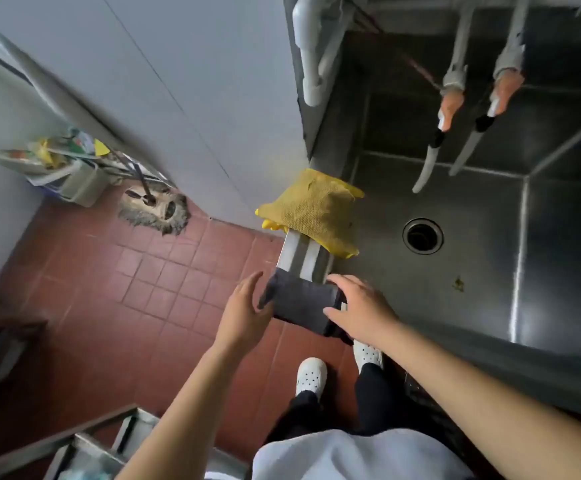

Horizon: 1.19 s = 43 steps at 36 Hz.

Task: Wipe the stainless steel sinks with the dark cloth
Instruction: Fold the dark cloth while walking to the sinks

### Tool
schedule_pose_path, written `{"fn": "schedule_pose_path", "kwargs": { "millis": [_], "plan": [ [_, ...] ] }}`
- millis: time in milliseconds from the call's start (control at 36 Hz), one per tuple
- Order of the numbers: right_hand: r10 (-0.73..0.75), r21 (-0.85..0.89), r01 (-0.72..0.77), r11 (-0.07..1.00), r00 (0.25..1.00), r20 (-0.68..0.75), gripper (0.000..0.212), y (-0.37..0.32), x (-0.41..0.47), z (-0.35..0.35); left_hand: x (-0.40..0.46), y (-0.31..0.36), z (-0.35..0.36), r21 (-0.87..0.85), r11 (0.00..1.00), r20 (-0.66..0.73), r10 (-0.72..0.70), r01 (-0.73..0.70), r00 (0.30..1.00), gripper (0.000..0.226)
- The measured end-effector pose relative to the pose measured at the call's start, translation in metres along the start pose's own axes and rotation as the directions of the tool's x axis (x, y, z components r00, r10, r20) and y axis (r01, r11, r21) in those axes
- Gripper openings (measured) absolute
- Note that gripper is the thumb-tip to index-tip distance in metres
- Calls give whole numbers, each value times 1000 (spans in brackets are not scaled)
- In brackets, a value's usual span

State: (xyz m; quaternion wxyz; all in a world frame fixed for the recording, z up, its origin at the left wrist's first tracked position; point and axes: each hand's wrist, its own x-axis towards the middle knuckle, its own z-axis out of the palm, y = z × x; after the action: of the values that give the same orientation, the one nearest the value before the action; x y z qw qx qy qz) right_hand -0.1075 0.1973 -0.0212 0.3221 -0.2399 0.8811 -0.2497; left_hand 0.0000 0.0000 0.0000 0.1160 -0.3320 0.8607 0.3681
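- Dark cloth (303,303) draped over the left rim of the stainless steel sink (490,271), folded, hanging down the outer side.
- Left hand (244,311) at the cloth's left edge, fingers straight and spread, thumb near the fabric; actual contact hard to tell.
- Right hand (360,311) on the cloth's right end, thumb and fingers curled round it, gripping.
- Yellow cloth (311,211) with yellow gloves beneath, draped over the same rim farther along, apart from the dark cloth; bare steel rim between the two.
- Round drain (422,236) in the basin floor; small brownish speck (459,284) on the steel near it.
- Two faucet spouts (431,157) above the basin's far side.
- White pipe (308,50) at the far left corner of the sink.
- Red tiled floor (143,289) on the left; mop head (155,211) against the wall, bin (84,181) with clutter beside it.
- White shoes (311,375) below the hands.
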Motion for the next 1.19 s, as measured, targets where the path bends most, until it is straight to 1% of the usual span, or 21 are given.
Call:
{"fn": "schedule_pose_path", "kwargs": {
  "millis": [83, 111, 167, 250, 333, 389, 444, 500, 583, 667, 722, 778, 806, 861, 917, 944, 972, 1083, 1139, 1194],
  "plan": [
    [-21, -100, 34, 994, 992, 121, 63, 5, 24, 0, 18, 15, 6, 69, 996, 7, 48, -48, 999, 67],
    [-11, -120, 32, 992, 986, 166, 63, 5, 30, -1, 24, 20, 7, 99, 992, 24, 72, -74, 997, 67],
    [-12, -159, 46, 986, 978, 209, 61, 6, 40, 3, 32, 21, 11, 162, 981, 84, 95, -108, 992, 68],
    [-6, -220, 58, 974, 973, 230, 52, 7, 46, 5, 43, 21, 12, 252, 954, 165, 127, -166, 978, 64],
    [33, -227, 22, 974, 971, 239, 49, 8, 47, 9, 51, 14, 12, 362, 907, 227, 136, -213, 964, 56],
    [61, -230, -3, 973, 968, 244, 48, 10, 47, 11, 54, 7, 11, 428, 867, 273, 145, -255, 951, 57],
    [70, -228, -19, 973, 974, 218, 47, 13, 48, 13, 58, 1, 9, 498, 813, 314, 155, -301, 937, 65],
    [70, -217, -31, 976, 982, 175, 45, 12, 45, 14, 61, -1, 7, 540, 773, 334, 166, -333, 928, 67],
    [54, -240, -36, 970, 996, 71, 40, 7, 34, 17, 64, -1, 8, 547, 773, 340, 147, -322, 929, 66],
    [68, -257, -73, 964, 997, -28, 33, 2, 18, 25, 64, 5, 12, 547, 778, 325, 142, -308, 935, 59],
    [112, -223, -127, 967, 991, -79, 31, 0, 5, 30, 63, 10, 14, 563, 751, 322, 186, -346, 928, 50],
    [171, -156, -192, 969, 975, -144, 30, 1, -10, 36, 60, 14, 13, 563, 716, 351, 246, -413, 904, 49],
    [200, -103, -222, 970, 962, -185, 30, 2, -19, 39, 59, 15, 13, 537, 716, 373, 273, -446, 887, 49],
    [264, 32, -266, 963, 920, -290, 30, 5, -39, 46, 54, 16, 12, 419, 761, 438, 309, -495, 844, 46],
    [338, 172, -292, 941, 853, -398, 31, 9, -61, 52, 46, 13, 15, 231, 842, 494, 331, -488, 804, 41],
    [367, 225, -295, 929, 820, -440, 32, 12, -73, 55, 40, 11, 17, 133, 870, 516, 349, -476, 782, 40],
    [393, 272, -293, 917, 788, -475, 34, 15, -84, 58, 34, 9, 21, 56, 876, 531, 380, -479, 757, 39],
    [511, 466, -260, 846, 647, -566, 48, 23, -136, 66, 8, 13, 42, -175, 851, 566, 499, -496, 656, 30],
    [563, 522, -262, 812, 587, -582, 48, 27, -163, 65, -7, 28, 52, -268, 822, 565, 556, -502, 609, 30],
    [612, 577, -258, 775, 533, -584, 43, 30, -187, 59, -23, 47, 60, -331, 791, 569, 602, -515, 560, 29]
  ]
}}
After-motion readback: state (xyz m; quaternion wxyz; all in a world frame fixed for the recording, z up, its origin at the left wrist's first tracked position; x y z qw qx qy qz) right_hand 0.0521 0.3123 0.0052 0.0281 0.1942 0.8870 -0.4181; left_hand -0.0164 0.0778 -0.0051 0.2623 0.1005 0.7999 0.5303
